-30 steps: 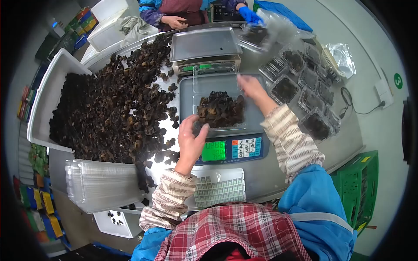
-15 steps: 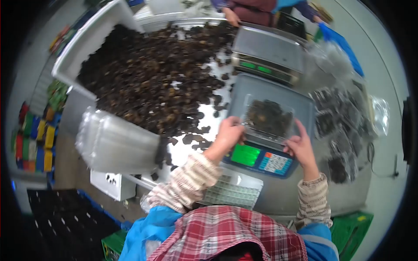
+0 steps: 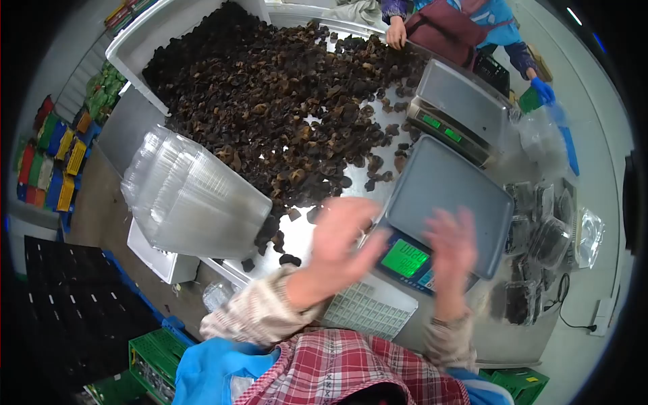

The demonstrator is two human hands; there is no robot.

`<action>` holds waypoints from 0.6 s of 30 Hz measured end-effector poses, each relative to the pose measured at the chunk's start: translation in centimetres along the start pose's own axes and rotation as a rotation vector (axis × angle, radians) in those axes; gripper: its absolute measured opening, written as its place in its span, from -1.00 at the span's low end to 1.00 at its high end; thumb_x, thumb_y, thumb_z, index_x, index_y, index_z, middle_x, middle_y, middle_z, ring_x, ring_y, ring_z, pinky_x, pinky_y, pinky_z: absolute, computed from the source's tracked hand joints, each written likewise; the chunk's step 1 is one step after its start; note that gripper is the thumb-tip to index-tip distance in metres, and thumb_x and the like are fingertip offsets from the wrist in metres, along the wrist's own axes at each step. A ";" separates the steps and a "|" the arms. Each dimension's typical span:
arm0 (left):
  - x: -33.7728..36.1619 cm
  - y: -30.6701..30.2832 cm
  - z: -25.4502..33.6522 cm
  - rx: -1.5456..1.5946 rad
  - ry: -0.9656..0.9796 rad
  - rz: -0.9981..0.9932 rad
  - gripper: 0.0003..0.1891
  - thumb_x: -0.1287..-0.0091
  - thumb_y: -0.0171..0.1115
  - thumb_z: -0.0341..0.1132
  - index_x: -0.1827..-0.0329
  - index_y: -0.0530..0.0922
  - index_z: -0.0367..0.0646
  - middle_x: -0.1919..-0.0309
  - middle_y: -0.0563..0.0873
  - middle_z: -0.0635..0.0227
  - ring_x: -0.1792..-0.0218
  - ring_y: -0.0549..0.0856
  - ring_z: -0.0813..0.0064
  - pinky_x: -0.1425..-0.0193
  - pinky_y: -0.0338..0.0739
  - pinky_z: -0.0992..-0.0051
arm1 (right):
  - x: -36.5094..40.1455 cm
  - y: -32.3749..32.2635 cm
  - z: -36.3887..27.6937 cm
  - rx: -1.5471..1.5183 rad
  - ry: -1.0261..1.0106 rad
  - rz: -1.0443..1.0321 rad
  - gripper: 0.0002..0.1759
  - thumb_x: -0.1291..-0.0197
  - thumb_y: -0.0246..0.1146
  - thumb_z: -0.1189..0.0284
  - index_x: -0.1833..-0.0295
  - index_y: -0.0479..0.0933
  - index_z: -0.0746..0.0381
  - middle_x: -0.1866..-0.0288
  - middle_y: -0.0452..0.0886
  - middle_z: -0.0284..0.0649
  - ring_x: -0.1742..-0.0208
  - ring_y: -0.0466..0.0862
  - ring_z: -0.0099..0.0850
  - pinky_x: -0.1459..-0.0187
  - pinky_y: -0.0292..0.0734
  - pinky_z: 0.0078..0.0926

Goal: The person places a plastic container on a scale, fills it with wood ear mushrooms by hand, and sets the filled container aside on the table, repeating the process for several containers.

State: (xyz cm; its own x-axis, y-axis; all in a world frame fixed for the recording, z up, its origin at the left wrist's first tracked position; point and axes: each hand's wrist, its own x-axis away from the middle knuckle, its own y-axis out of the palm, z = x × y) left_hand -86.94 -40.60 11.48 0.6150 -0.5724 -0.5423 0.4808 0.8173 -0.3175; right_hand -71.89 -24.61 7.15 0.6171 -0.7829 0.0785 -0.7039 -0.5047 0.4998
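My left hand (image 3: 341, 246) is in the air with its fingers apart and nothing in it, left of the near scale (image 3: 452, 196). Blurred by motion, my right hand (image 3: 451, 253) hovers over the near right part of that scale, fingers spread and holding nothing. The scale's grey plate bears nothing, and its green display (image 3: 403, 258) is lit. Dark brown dried pieces, which look like fungus, form a large heap (image 3: 270, 108) on the white surface. A stack of clear plastic trays (image 3: 196, 196) lies on its side to the left.
Beyond the near scale stands a second scale (image 3: 462, 108). Filled clear packs (image 3: 533, 229) lie at the right. A sheet of labels (image 3: 371, 310) is close to my body. A co-worker's hand (image 3: 396, 32) rests at the far edge, and green crates (image 3: 152, 358) stand below left.
The filled clear tray that was on the near scale between my hands is no longer there. Both my hands have come away from it and opened. The view has shifted.
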 end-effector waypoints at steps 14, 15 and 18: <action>2.7 -22.1 -0.1 -0.923 -0.180 0.059 -0.71 -0.02 0.38 -0.53 0.17 0.56 -0.35 0.47 0.60 0.14 0.49 0.60 0.20 0.40 0.47 0.38 | -17.5 19.3 25.4 1.781 -0.604 -0.720 -0.21 0.25 0.45 0.08 -0.25 0.41 -0.22 -0.48 0.08 -0.17 -0.36 0.18 0.06 -0.17 0.16 0.37; 2.7 -22.2 -0.1 -0.853 -0.232 0.046 -0.75 -0.01 0.38 -0.53 0.22 0.58 -0.33 0.51 0.60 0.18 0.53 0.59 0.23 0.43 0.46 0.39 | -17.7 19.5 25.2 1.785 -0.647 -0.726 -0.34 0.20 0.42 0.14 -0.16 0.49 -0.17 -0.43 0.19 -0.18 -0.29 0.27 0.03 -0.11 0.28 0.30; 1.8 -22.2 -0.3 -0.824 -0.207 0.076 -0.85 -0.05 0.34 -0.55 0.30 0.60 -0.30 0.59 0.58 0.20 0.58 0.58 0.25 0.49 0.43 0.40 | -17.7 17.9 26.6 1.580 -0.626 -0.685 -0.58 0.13 0.35 0.26 0.03 0.56 -0.09 -0.31 0.34 -0.19 -0.13 0.39 -0.03 0.06 0.47 0.05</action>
State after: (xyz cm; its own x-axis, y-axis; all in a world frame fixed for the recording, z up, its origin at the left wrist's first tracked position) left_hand -96.71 -59.79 17.36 0.7679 -0.4489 -0.4571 -0.1253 0.5945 -0.7943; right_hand -104.76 -29.50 -8.27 0.9598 -0.1331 -0.2469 -0.2764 -0.2974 -0.9139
